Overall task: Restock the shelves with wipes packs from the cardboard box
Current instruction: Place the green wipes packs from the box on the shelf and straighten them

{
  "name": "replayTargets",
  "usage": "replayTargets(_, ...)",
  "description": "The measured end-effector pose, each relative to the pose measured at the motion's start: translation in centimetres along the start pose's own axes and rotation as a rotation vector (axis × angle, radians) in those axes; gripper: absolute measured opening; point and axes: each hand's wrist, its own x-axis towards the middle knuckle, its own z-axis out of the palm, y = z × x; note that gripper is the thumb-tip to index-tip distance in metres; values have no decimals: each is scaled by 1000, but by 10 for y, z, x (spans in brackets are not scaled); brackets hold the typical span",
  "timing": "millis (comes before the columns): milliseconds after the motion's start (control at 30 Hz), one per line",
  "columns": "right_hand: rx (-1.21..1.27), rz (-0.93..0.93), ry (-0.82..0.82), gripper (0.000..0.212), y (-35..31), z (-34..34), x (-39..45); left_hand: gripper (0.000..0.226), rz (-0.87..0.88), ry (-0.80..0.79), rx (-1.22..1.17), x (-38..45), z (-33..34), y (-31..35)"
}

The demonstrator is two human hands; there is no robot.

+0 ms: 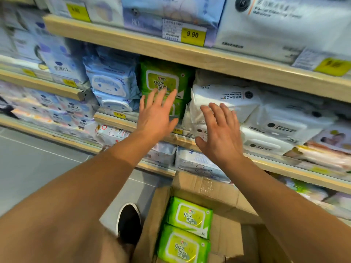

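Green wipes packs stand stacked on the middle shelf, between blue packs and white packs. My left hand is spread flat in front of the lower green pack, fingers apart, holding nothing. My right hand hovers open in front of the white wipes packs, also empty. Below my arms, an open cardboard box on the floor holds two more green wipes packs, one behind the other.
Blue cartoon-face packs sit left of the green stack. The wooden shelf above carries large packs and a yellow 9.90 price tag. Lower shelves hold more packs. My dark shoe rests on the grey floor beside the box.
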Motion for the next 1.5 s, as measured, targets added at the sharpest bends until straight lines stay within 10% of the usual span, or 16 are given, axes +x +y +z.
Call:
replayTargets(1033,272,171,-880,76,70,145,-297,83,230,-1085,18,-291,183,97)
replayTargets(1500,362,134,-993,87,38,190,-325,69,354,-1072,92,-320,197,87)
